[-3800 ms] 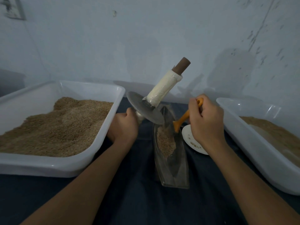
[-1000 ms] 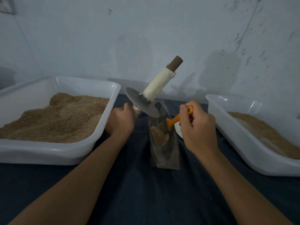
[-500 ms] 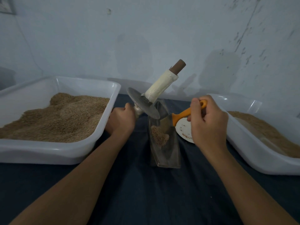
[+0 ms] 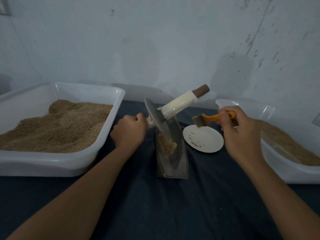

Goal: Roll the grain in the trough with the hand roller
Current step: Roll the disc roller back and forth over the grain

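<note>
A narrow metal trough (image 4: pixel 180 163) stands on the dark cloth in the middle, with a small heap of brown grain (image 4: pixel 166 143) in its far half. The hand roller (image 4: pixel 156 116), a grey metal disc on an axle with a white-wrapped, brown-tipped handle (image 4: pixel 180 103), is tilted over the trough's far end. My left hand (image 4: pixel 129 131) grips its near handle at the left of the disc. My right hand (image 4: pixel 241 134) holds an orange-handled brush (image 4: pixel 210 118), lifted above a small white plate (image 4: pixel 203 141) that bears a few crumbs.
A big white tray (image 4: pixel 107 135) heaped with brown grain stands at the left. Another white tray (image 4: pixel 277 170) with grain stands at the right. A pale wall closes the back. Dark cloth covers the table toward me.
My right hand has pulled the brush out of the trough and raised it to the right, above the plate. The roller has tilted a little lower to the right.
</note>
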Available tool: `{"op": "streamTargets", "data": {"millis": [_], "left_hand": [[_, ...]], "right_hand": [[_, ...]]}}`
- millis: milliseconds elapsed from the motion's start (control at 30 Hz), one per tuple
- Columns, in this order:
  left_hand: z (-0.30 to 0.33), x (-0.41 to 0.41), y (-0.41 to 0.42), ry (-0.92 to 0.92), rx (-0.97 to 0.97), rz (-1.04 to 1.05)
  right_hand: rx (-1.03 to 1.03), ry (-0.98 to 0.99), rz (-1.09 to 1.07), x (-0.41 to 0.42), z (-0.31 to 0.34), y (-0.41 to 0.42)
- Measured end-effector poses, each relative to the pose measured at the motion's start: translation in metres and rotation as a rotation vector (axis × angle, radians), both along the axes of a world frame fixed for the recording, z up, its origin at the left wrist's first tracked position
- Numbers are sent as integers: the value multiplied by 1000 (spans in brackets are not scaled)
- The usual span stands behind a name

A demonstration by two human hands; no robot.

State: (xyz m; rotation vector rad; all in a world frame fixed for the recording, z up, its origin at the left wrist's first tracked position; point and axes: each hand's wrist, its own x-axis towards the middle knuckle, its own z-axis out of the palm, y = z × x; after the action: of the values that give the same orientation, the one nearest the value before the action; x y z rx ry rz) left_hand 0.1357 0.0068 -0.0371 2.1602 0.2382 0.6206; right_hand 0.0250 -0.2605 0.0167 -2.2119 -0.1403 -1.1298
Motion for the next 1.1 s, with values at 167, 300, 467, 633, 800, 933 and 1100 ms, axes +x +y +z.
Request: {"op": "streamTargets", "data": {"millis": [167, 300, 467, 633, 800, 933, 1100], "left_hand": [[0, -4, -2, -36, 150, 5], [-1, -7, -4, -96, 252, 13], [1, -7, -4, -139, 361, 11], [5, -16, -8, -228, 526, 34], [11, -15, -4, -237, 621, -41], [17, -15, 1, -258, 667, -92], [16, -13, 4, -291, 679, -129]], "right_hand": [[-333, 176, -17, -9, -33, -26], [-609, 279, -74, -19, -50, -33], [-797, 489, -64, -31, -46, -32], [-652, 354, -4, -35, -22, -20], [-436, 43, -10, -6, 13, 10], [-455, 154, 47, 43, 23, 38], [-626, 521, -94, 86, 3, 47]]}}
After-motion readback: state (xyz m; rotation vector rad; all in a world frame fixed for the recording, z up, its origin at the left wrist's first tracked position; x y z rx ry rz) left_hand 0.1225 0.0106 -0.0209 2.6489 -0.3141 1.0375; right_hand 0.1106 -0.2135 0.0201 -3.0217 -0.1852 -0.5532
